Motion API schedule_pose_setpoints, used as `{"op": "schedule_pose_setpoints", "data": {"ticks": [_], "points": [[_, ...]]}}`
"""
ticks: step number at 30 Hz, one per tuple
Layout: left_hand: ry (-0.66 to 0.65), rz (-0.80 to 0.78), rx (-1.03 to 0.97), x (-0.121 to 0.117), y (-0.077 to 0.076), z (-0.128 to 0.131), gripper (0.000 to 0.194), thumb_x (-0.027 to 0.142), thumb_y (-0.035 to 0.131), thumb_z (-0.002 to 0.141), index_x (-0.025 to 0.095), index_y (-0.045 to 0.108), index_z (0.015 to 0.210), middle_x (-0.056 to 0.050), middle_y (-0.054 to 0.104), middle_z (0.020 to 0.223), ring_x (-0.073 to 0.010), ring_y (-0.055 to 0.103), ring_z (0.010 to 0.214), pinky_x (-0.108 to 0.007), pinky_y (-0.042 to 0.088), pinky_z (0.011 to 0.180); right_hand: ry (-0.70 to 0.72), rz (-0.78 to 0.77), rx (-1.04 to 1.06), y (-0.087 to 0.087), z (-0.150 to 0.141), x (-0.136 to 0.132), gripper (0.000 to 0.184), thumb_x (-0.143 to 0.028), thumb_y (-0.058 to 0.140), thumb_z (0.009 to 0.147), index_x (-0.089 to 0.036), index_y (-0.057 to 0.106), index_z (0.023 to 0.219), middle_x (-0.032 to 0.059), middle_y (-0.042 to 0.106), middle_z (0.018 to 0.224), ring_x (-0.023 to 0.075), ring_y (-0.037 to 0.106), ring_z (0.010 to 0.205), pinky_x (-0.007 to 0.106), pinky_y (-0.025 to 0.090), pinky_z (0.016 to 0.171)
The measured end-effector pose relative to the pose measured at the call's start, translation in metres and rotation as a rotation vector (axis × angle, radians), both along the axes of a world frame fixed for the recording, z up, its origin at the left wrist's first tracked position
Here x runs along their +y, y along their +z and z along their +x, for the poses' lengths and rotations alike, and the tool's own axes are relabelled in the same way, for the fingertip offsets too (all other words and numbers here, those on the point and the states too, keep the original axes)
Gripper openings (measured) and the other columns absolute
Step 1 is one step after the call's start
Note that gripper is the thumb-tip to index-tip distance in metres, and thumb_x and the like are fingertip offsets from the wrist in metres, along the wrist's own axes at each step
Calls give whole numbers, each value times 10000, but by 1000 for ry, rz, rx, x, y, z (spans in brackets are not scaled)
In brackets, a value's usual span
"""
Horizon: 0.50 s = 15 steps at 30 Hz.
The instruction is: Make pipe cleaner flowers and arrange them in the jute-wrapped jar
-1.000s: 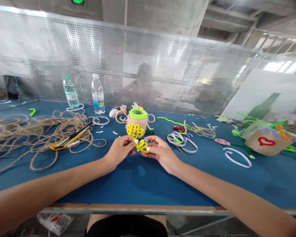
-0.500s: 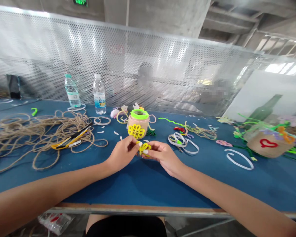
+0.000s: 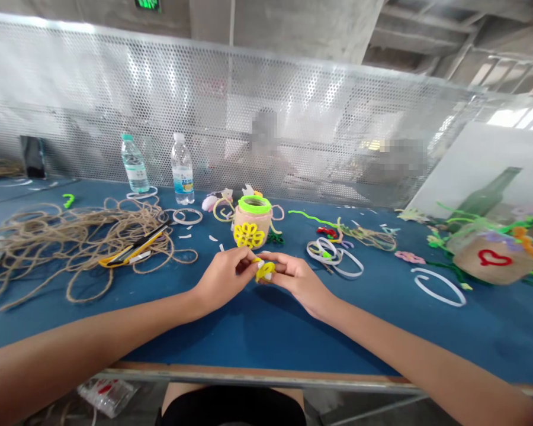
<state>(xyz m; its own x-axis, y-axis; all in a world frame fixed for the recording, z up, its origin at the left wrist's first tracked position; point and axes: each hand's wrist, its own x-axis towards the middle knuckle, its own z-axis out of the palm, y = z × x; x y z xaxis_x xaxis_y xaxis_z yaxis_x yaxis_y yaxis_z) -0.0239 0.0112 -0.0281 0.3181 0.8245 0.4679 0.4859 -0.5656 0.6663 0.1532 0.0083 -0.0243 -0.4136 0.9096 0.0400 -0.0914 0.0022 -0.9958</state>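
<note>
In the head view, the left hand (image 3: 224, 278) and right hand (image 3: 299, 281) grip a yellow pipe-cleaner flower (image 3: 265, 271) between their fingers at centre, just before the wrapped jar (image 3: 251, 222); open blue worktop (image 3: 266, 337) runs down to the metal front edge (image 3: 257, 373).

**Surface finishes logged: fibre, plastic, matt counter**
Fuzzy chenille was noted on the yellow flower (image 3: 265, 271), coarse burlap on the jar (image 3: 247, 220), rough jute on the twine (image 3: 89, 236), glossy clear plastic on the water bottle (image 3: 182, 171), and a smooth matt blue finish on the counter (image 3: 337, 337).
</note>
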Motion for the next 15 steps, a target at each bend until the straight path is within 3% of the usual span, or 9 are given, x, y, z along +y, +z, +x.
{"op": "schedule_pose_setpoints", "data": {"ticks": [6,9,11,15], "points": [[-21,0,49,-1,-2,0,116,208,525,827,166,604,754,-2,638,705,-116,570,631,-211,420,605,62,17,-79,-2,0,-1,531,-209,728,673,-165,609,1189,25,704,892,154,654,792,322,491,827],[-73,-73,-2,-2,0,1,201,303,438,903,174,589,932,-2,623,724,-125,584,650,-225,442,621,50,35,-41,-2,0,0,485,-253,711,711,-173,622,1181,25,694,894,153,644,809,312,492,823],[-82,-139,-50,-2,1,1,261,352,389,927,175,535,1054,3,603,733,-129,586,643,-231,455,608,-4,-13,-1,-2,0,2,552,-245,706,717,-174,572,1248,21,690,875,150,645,799,313,498,823],[-54,-78,46,2,-1,1,202,332,559,843,167,540,956,-17,592,831,-124,560,662,-235,461,609,-114,-141,37,-2,2,4,695,-181,697,724,-194,435,1367,29,681,974,136,649,788,306,520,822]]}}
